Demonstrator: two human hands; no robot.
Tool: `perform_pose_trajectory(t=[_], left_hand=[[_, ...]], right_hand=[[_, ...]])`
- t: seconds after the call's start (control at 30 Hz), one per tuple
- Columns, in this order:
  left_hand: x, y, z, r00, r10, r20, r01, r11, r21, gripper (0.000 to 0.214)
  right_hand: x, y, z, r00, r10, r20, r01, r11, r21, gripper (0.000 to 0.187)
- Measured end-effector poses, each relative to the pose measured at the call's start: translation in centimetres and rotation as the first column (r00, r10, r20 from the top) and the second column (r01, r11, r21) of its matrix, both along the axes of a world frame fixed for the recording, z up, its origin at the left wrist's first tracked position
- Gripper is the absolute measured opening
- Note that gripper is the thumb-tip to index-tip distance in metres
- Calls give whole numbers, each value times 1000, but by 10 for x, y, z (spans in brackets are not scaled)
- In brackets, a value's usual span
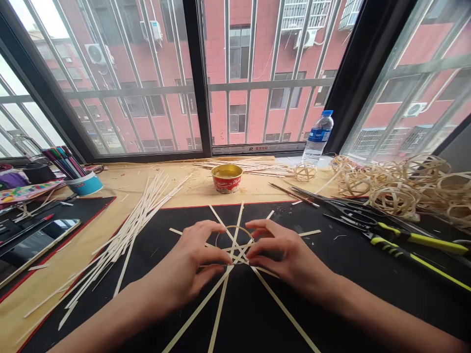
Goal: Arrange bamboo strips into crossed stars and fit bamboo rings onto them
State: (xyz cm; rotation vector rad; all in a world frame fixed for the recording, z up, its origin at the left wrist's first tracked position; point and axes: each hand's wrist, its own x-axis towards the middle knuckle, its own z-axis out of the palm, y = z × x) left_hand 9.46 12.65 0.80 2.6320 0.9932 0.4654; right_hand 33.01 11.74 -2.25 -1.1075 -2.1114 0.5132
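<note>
The slender left hand (191,262) and right hand (285,257) are bare, as are both forearms (110,314).

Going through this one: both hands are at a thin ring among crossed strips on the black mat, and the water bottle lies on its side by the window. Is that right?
No: the head view shows the water bottle standing upright, not on its side. The rest holds: the left hand and right hand are at the thin ring among crossed strips on the black mat.

Left hand (187,260), right hand (285,257), palms down, curled inward, close together
</note>
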Motion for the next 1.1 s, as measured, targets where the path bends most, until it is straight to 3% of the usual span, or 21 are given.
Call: perform_pose_trajectory(t=[0.07, 0.17, 0.37, 0.53, 0.7, 1.1], left_hand=[[0, -2, -5, 999, 28, -20, -29, 995, -95, 24], [1, -2, -10, 996, 80, -35, -84, 987, -137, 20], [4, -1, -17, 996, 74, -43, -77, 995, -66, 20], [3, 0, -23, 994, 104, 16, -104, 994, -40, 52], [-2, 0, -28, 989, 146, 3, -146, 989, -25, 71], [-2, 1, -28, 985, 171, 16, -171, 984, -44, 68]], right_hand=[[1, -1, -4, 1000, 3, -25, -4, 999, -42, 8], [1, -1, -8, 999, 15, -30, -17, 999, -45, 9], [4, -4, -14, 999, 8, 41, -10, 998, 59, 16], [5, -6, -18, 996, -32, 86, 20, 990, 137, 36], [6, -5, -20, 992, -111, 60, 100, 981, 169, 36], [5, -4, -15, 995, -26, 99, 12, 990, 138, 43]])
